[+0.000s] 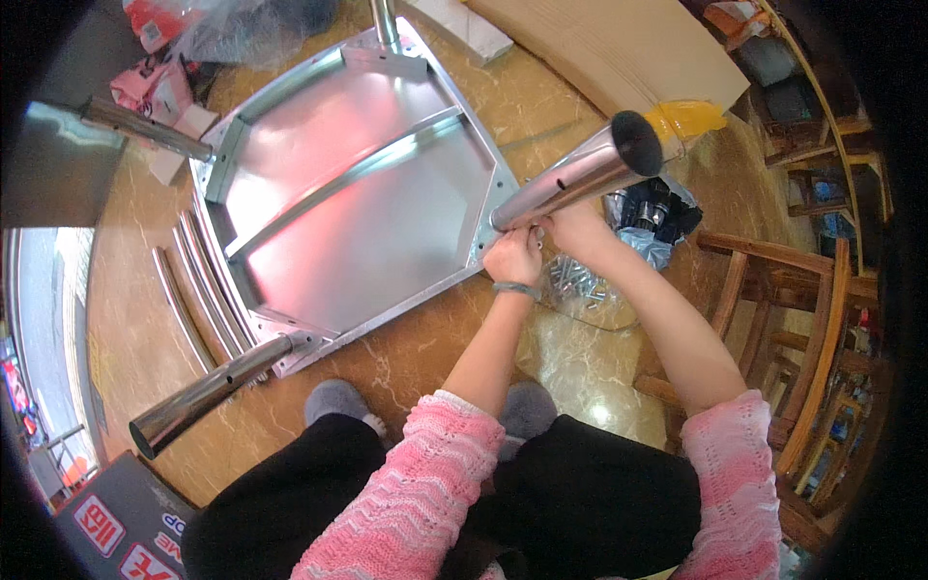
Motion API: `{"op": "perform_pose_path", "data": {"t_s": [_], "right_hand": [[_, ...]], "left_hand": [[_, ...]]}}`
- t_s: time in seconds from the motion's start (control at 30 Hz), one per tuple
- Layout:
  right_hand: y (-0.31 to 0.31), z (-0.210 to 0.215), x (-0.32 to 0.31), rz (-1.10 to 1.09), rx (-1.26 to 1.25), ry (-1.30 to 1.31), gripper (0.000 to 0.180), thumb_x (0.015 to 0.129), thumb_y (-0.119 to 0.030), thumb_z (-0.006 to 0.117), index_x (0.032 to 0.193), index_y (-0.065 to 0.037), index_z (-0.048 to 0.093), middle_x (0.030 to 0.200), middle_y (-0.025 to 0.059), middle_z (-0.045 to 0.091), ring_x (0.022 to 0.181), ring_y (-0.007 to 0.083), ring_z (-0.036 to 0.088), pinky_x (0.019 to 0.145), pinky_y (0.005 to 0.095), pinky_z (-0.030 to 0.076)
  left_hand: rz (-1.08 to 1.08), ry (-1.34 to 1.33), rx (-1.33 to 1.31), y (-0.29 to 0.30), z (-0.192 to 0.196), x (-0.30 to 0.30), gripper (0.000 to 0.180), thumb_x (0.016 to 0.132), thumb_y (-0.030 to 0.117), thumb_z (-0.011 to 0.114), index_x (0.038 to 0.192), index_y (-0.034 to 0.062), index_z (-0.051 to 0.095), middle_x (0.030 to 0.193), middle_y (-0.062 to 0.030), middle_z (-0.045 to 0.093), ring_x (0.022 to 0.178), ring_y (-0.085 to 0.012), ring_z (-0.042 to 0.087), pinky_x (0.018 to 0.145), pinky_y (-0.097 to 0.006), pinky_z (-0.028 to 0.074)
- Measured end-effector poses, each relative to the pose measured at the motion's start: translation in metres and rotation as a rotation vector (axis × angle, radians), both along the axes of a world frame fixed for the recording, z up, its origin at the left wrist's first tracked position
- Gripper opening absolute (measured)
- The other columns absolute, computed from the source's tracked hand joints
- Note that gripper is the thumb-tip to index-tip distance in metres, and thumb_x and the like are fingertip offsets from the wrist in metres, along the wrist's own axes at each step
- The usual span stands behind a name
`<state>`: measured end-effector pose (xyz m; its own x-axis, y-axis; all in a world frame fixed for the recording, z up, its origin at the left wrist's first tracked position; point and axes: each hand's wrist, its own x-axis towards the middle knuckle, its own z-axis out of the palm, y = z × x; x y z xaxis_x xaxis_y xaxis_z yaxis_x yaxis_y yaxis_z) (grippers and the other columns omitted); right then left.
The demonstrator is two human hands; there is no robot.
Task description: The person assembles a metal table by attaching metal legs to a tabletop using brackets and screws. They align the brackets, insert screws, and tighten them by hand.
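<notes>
A metal tabletop (387, 208) lies underside up on the floor, with a round steel leg standing at each corner. Both my hands are at the foot of the near right leg (570, 182), where it meets the corner plate. My left hand (514, 259) is closed, its fingertips pinched together just below the leg's base. Close beside it, my right hand (578, 235) has its fingers bent in under the leg and partly hidden by it. Whatever the fingertips hold is too small to make out. A clear bag of bolts (580, 282) lies right beneath my right wrist.
A dark bag with metal fittings (659, 208) and a yellow plastic bag (688, 121) lie past the leg. Loose steel tubes (198, 280) rest left of the tabletop. Cardboard (619, 48) lies at the back, a wooden chair (773, 319) at right, a dark box (116, 527) lower left.
</notes>
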<state>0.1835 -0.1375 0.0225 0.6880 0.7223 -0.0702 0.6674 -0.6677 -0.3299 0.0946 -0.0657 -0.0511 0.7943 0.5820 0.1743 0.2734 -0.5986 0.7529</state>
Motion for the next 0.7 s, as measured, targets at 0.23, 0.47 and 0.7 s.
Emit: {"op": "perform_pose_path", "data": {"t_s": [0.23,0.47,0.7], "right_hand": [[0.003,-0.015,0.007,-0.122,-0.072,0.161,0.021,0.074,-0.014,0.054,0.077,0.005,0.062,0.076,0.0251,0.060,0.073,0.0384,0.060,0.064,0.0450,0.048],[-0.003,-0.008,-0.003,-0.057,-0.125,0.075,0.020,0.075,-0.015,0.054,0.080,0.001,0.064,0.081,0.0232,0.061,0.079,0.0355,0.061,0.066,0.0447,0.048],[-0.005,-0.026,-0.004,-0.263,0.034,0.272,0.021,0.076,-0.014,0.055,0.090,0.001,0.059,0.087,0.0221,0.060,0.082,0.0384,0.057,0.069,0.0440,0.046]], "left_hand": [[0.044,-0.013,-0.039,-0.006,-0.005,0.002,0.013,0.073,0.022,0.060,0.080,0.0130,0.068,0.068,-0.0124,0.062,0.059,-0.0313,0.059,0.054,-0.040,0.047],[-0.034,0.096,0.029,-0.004,-0.003,0.003,0.014,0.072,0.017,0.057,0.063,0.0070,0.060,0.063,-0.0154,0.059,0.057,-0.0344,0.057,0.052,-0.044,0.045],[0.005,-0.004,-0.034,-0.008,-0.010,0.003,0.012,0.072,0.021,0.057,0.069,0.0100,0.062,0.065,-0.0130,0.060,0.059,-0.0337,0.058,0.053,-0.043,0.046]]}}
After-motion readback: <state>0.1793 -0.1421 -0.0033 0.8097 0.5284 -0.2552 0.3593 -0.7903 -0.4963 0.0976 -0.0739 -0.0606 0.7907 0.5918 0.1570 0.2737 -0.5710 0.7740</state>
